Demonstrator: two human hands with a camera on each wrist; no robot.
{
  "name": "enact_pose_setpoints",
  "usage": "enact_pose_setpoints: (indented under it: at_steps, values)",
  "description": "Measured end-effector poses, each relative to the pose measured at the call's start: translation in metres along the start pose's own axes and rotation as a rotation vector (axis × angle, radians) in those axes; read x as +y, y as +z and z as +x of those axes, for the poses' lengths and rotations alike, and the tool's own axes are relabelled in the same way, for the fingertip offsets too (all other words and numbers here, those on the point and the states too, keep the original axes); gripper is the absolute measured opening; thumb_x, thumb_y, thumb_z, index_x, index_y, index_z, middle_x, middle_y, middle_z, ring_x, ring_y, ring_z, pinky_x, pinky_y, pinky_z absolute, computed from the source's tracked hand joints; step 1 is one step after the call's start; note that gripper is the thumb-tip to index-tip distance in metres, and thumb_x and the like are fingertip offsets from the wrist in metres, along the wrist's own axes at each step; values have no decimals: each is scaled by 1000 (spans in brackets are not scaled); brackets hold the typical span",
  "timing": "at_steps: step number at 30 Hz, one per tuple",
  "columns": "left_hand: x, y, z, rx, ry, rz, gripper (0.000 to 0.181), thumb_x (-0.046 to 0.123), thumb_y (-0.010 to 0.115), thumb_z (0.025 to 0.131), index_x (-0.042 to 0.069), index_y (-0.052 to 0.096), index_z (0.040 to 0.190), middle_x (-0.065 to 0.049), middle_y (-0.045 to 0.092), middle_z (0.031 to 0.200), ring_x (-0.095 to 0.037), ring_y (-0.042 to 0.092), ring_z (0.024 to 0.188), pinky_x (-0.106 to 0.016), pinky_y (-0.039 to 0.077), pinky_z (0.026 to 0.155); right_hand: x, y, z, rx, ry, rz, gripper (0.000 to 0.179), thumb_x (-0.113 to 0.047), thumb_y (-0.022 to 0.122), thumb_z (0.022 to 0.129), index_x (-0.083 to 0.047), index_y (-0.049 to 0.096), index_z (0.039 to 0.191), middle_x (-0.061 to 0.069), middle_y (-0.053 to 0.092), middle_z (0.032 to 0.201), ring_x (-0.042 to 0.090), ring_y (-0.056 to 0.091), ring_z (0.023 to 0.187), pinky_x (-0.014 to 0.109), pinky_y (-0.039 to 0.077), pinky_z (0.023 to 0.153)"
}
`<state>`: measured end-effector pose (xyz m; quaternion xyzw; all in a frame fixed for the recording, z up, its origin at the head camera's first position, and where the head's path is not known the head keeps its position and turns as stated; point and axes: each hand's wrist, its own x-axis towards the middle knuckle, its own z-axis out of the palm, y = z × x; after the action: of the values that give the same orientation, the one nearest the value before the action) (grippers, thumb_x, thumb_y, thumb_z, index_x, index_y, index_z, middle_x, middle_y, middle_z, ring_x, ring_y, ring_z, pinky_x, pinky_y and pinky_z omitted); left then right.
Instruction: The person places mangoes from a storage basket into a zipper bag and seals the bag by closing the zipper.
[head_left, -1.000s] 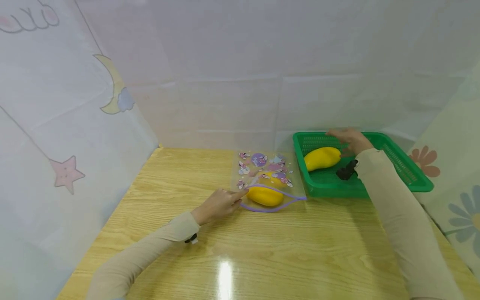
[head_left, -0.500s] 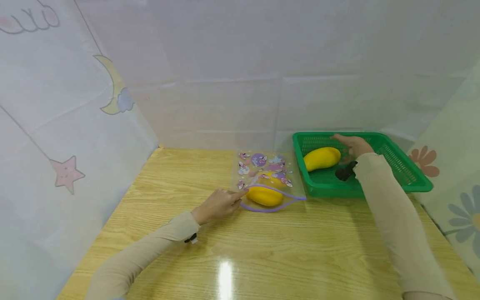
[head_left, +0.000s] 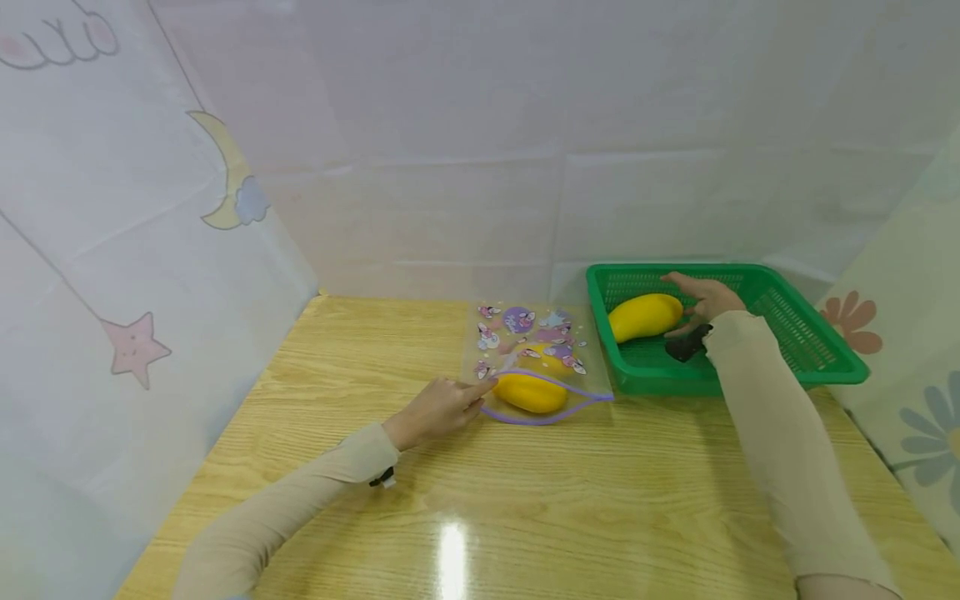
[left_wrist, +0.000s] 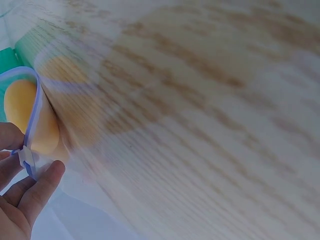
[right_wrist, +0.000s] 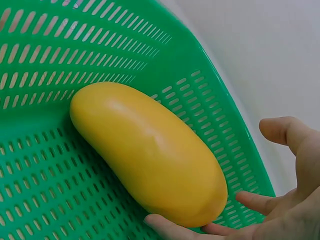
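Observation:
In the head view my left hand (head_left: 441, 407) grips the left end of the mouth of a clear zip bag (head_left: 487, 340) printed with purple and pink shapes. The left wrist view shows its fingers about the purple seal, near a white slider (left_wrist: 26, 157). One yellow mango (head_left: 531, 393) lies inside at the parted mouth, and another yellow shape (head_left: 546, 358) shows deeper through the film. My right hand (head_left: 707, 300), fingers spread, is over the green basket (head_left: 637, 382). A yellow mango (right_wrist: 150, 155) lies there against the wall, its near end close to those fingertips.
The basket stands at the back right of the wooden table (head_left: 480, 492), just right of the bag. A pale wall sheet (head_left: 450, 167) rises behind both, with printed sheets at either side.
My right hand has shifted slightly down and left within the basket, closer to the mango, with its fingers spreading. The left hand and the bag have stayed in place.

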<state>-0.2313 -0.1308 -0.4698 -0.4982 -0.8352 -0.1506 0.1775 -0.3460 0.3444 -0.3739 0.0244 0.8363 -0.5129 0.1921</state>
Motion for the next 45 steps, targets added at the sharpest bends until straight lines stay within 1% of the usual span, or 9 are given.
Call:
enact_pose_setpoints:
  at_steps: [4,8,10,14,18,28,33,39,45]
  values:
    - [1,-1,0,-7,-1,-3,42,1,66,91,-4,60,132,10,40,50,3,14,43,-11,17,41,9,-1,-5,10,-159,-349,96,17,69,83,-9,17,159,31,-8,159,63,27,128,57,51,89]
    - [3,-2,1,-20,-4,-7,42,1,65,91,-4,59,133,11,38,50,3,14,42,-11,17,41,15,-1,-9,10,-190,-329,90,19,61,87,-12,16,159,30,-6,159,63,19,133,70,34,99]
    - [3,-2,0,-20,-9,-1,42,2,66,91,-3,59,132,11,37,50,3,15,43,-11,17,41,19,-3,-8,24,-240,-407,87,23,57,87,-10,19,158,34,4,158,61,20,134,74,28,100]
    - [3,0,0,-4,-17,28,41,2,67,90,-1,62,131,10,40,51,2,15,45,-12,17,42,24,-4,-7,52,-341,-552,81,25,53,86,-4,25,155,39,25,150,58,24,134,74,28,99]
    - [2,2,-1,7,-18,40,42,3,68,89,0,63,130,9,42,52,2,15,46,-12,16,42,24,-4,-8,58,-362,-627,78,8,67,88,-1,26,153,40,30,147,57,27,132,73,31,98]
    - [3,3,-2,20,-12,28,42,1,69,88,-1,63,130,10,39,51,2,14,46,-13,16,42,26,-8,-8,51,-312,-603,81,-3,74,87,0,27,153,42,32,143,59,27,130,74,30,97]
    - [3,2,-1,12,-22,24,42,2,68,89,-1,62,131,10,39,51,2,14,45,-12,16,42,23,-5,-18,87,-272,-552,69,13,58,90,-1,30,152,40,27,148,60,22,132,74,28,98]
    - [4,1,-1,6,-29,21,42,2,68,89,-1,62,131,10,41,52,2,15,45,-12,16,42,21,-6,-22,82,-188,-442,68,19,54,89,1,33,152,36,13,155,60,24,131,72,27,101]
    - [4,0,-1,6,-24,22,41,2,68,89,-1,62,130,10,40,52,2,14,45,-12,15,42,22,-10,-20,47,-95,-145,61,14,52,95,4,29,151,31,-4,159,55,15,139,65,25,108]
